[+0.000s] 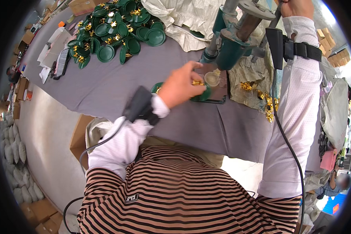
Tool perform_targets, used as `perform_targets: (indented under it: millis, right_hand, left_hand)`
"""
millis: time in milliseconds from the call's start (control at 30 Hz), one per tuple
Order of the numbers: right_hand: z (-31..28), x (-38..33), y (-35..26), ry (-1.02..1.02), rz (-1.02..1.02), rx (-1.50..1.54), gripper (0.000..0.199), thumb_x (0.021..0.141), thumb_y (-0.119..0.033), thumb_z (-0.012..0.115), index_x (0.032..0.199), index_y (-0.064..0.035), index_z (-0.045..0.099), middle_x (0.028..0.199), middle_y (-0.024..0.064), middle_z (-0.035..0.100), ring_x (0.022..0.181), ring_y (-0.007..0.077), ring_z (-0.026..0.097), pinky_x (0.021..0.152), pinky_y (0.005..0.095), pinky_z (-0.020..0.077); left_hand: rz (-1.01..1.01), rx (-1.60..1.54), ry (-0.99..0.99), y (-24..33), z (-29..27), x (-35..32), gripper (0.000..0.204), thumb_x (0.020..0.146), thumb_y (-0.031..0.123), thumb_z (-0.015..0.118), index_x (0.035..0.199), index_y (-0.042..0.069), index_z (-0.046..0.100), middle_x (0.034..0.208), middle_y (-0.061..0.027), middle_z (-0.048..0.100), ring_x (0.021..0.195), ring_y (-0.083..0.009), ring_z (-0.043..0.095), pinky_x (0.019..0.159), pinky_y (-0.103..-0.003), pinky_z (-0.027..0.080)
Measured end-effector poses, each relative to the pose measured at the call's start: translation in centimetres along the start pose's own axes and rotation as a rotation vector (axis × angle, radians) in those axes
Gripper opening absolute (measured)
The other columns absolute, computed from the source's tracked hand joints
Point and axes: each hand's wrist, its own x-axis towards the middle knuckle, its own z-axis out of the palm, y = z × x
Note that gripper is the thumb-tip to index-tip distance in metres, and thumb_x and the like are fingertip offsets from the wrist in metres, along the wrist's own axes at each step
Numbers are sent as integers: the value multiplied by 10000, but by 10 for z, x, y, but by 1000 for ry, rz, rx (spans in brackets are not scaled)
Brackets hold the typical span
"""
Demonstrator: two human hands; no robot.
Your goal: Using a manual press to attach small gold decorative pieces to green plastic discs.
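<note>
My left hand (180, 85) rests over a dark green round piece (202, 95) on the base of a green hand press (230, 43), its fingers pinching a small gold metal part (198, 82). A pale round die (212, 78) sits just right of the fingertips under the press head. My right hand (296, 7) is raised at the top edge, closed around the press lever handle. Both forearms wear white sleeves with black strapped-on devices.
A heap of dark green round pieces with gold clips (113, 31) lies at the far left of the grey table (117, 93). Loose gold parts (261, 101) lie right of the press. A white sack (183, 19) sits behind. Cardboard boxes (80, 136) stand below the table edge.
</note>
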Motion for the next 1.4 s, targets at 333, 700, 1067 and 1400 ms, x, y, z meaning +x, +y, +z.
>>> perform_targets:
  millis: [333,700,1067,1400]
  right_hand:
    - [44,-29,-13,154,46,-23,266,951,-136,472,1195,-41,518,759,47,545,514,95,508,338,174,321]
    - [17,-13,-8,164,5,-73,343,965,-97,491,1285,25,508,871,92,580,586,113,458,391,186,276]
    - [23,-18,-9,135,15,-95,355,1026,-154,360,1269,10,562,907,83,654,545,57,496,345,180,276]
    - [-112,65,49,-273,137,737,232,952,-131,478,1170,-67,525,726,17,539,497,101,490,331,181,320]
  left_hand:
    - [-120,815,-259,-27,-74,-52,277,825,267,654,1030,83,630,816,-198,677,777,-407,654,720,-494,513]
    - [-561,917,-428,-3,-231,-168,401,837,289,693,1144,41,626,969,-168,700,934,-357,656,816,-430,519]
    - [-101,1006,344,-136,-168,30,506,759,29,652,1238,184,600,1228,-188,554,1039,-402,592,879,-455,516]
    - [-264,87,496,-135,-153,-50,366,774,-7,668,1132,16,598,1112,-98,668,1033,-209,627,878,-342,499]
